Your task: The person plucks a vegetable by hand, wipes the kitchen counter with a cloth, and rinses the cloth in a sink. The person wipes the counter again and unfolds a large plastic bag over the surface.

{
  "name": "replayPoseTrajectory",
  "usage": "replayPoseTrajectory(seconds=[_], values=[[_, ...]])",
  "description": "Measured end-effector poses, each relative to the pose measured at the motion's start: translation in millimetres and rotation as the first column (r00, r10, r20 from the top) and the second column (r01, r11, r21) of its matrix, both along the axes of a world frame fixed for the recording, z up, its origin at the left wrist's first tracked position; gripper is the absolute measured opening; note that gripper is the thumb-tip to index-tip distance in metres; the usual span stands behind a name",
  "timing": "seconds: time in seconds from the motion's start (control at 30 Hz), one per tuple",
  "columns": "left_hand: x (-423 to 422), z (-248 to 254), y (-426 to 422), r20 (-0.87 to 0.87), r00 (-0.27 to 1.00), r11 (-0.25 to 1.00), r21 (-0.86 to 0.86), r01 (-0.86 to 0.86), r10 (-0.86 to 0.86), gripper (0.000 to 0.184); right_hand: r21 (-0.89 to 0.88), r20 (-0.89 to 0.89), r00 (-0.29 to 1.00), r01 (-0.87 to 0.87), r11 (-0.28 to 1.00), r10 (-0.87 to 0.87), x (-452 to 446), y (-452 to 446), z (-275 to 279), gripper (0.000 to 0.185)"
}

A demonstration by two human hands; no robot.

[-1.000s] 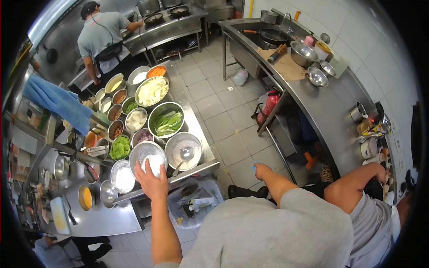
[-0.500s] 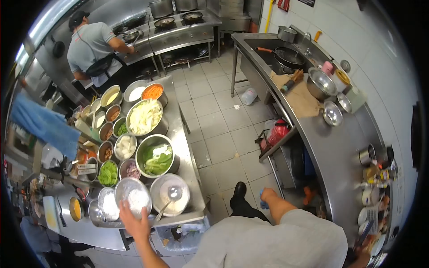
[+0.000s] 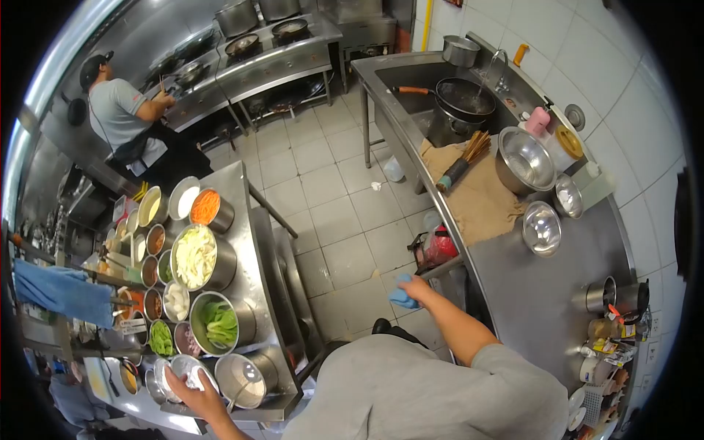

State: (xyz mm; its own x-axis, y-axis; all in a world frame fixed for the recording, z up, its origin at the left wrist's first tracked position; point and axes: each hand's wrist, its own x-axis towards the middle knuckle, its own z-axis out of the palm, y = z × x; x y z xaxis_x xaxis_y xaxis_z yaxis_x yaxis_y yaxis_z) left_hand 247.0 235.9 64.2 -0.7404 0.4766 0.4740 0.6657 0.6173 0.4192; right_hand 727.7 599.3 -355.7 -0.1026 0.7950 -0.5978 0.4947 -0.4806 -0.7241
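My left hand is over the near edge of a metal bowl with white contents, fingers spread and thumb apart; it seems to touch the bowl. Right beside it stands a metal pot of pale powder with a ladle in it. A pot of green leaves is just beyond. My right hand is closed around a crumpled blue cloth, held above the floor between the two counters.
Containers of cut vegetables, such as carrots, crowd the left table. A co-worker stands at the stove. On the right are a sink with a pan, a brush-like bundle of sticks on brown cloth, and metal bowls.
My view has swung left, away from the prep table. My right hand has come forward, showing more of the blue cloth. My left hand stays by the bowl.
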Motion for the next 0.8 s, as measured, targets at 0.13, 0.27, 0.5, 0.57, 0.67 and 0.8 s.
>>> replayPoseTrajectory(seconds=[0.13,0.27,0.5,0.57,0.67,0.8], values=[[45.4,24.9,117.2,0.156,0.912,0.925,0.093,0.369,-0.379,0.069,-0.278,-0.509,0.843,0.028,0.96,-0.172,-87.5,38.4,217.6,0.042],[97.5,-3.5,250.6,0.392,0.67,0.768,0.184,0.614,-0.63,0.063,-0.058,-0.779,0.622,-0.204,0.977,0.083,-147.8,78.8,317.9,0.048],[99.4,-77.1,476.1,0.795,-0.328,0.802,0.578,0.152,-0.511,0.038,0.466,-0.413,0.761,-0.296,0.834,0.501,-187.7,165.3,352.5,0.06],[95.0,-63.9,532.3,0.822,-0.264,0.77,0.567,0.294,-0.504,0.03,0.574,-0.243,0.889,-0.19,0.797,0.387,-179.5,201.5,314.3,0.058],[94.8,-53.3,620.5,0.801,-0.264,0.663,0.595,0.455,-0.537,0.033,0.529,-0.166,0.983,0.026,0.848,0.073,-149.2,235.6,320.5,0.053],[149.5,-59.1,736.4,0.656,-0.184,0.288,0.543,0.789,-0.732,0.046,0.402,-0.179,0.946,0.321,0.858,-0.271,-111.8,260.3,324.4,0.046]])
